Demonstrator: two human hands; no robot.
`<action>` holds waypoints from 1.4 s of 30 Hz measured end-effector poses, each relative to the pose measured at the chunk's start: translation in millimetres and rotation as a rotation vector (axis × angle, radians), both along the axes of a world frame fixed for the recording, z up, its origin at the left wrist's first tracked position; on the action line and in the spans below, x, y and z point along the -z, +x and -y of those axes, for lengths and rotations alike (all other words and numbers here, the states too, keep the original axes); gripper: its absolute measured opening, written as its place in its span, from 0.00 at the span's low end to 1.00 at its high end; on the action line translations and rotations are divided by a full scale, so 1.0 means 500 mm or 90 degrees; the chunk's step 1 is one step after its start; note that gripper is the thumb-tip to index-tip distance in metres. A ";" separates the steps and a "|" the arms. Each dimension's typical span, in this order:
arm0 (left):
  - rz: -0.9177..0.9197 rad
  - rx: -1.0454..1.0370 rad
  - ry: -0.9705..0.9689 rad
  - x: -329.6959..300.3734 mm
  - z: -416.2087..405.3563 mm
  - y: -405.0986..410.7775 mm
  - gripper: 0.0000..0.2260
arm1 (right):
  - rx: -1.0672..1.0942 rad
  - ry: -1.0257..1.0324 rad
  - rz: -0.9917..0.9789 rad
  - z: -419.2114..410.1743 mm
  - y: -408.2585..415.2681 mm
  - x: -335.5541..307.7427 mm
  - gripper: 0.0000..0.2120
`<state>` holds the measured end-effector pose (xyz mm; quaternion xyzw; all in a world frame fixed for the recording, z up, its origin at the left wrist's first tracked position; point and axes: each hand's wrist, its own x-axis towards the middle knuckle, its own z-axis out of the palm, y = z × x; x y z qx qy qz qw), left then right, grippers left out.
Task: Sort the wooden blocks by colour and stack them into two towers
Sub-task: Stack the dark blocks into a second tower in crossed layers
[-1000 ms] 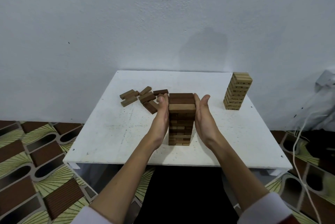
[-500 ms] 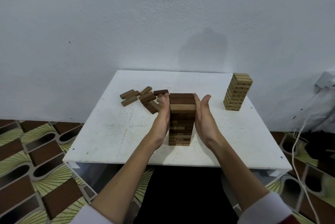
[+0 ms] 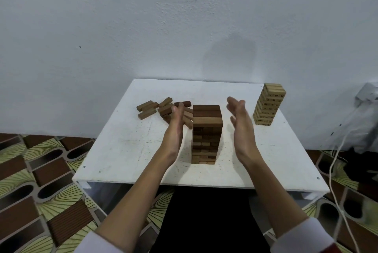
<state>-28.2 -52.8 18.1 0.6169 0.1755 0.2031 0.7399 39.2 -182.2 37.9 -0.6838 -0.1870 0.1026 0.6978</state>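
Two towers stand on the white table [image 3: 126, 150]: the dark tower [image 3: 207, 134] at centre, the pale tower [image 3: 269, 104] at two o'clock. Left hand [image 3: 174, 127] and right hand [image 3: 240, 127] flank it, fingers straight, holding nothing, apart. Reaching for the loose blocks [image 3: 163, 109] at ten o'clock, a wrist could topple it. Some loose blocks hide behind the left hand.

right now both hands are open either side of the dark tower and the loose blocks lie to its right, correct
Not quite. The head view shows the loose blocks lying to the left of the dark tower, behind the left hand. The rest holds: both hands are open, the right hand on the other side, neither touching the tower.
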 end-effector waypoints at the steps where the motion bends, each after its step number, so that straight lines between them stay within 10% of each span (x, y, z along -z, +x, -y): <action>1: 0.017 -0.017 0.006 0.000 -0.009 -0.003 0.26 | 0.041 0.007 0.061 -0.003 -0.006 -0.012 0.22; 11: 0.043 -0.230 0.063 0.027 -0.098 -0.055 0.10 | -0.031 -0.004 0.490 -0.156 -0.108 -0.010 0.10; 24: -0.254 -0.178 0.488 0.185 -0.289 -0.037 0.15 | -0.119 -0.445 0.237 -0.322 -0.039 0.178 0.25; 31: -0.422 -0.144 0.689 0.203 -0.321 0.004 0.28 | 0.006 -0.559 0.301 -0.356 -0.019 0.233 0.25; 42: -0.371 -0.169 0.751 0.195 -0.318 0.023 0.20 | 0.025 -0.665 0.437 -0.346 -0.029 0.245 0.20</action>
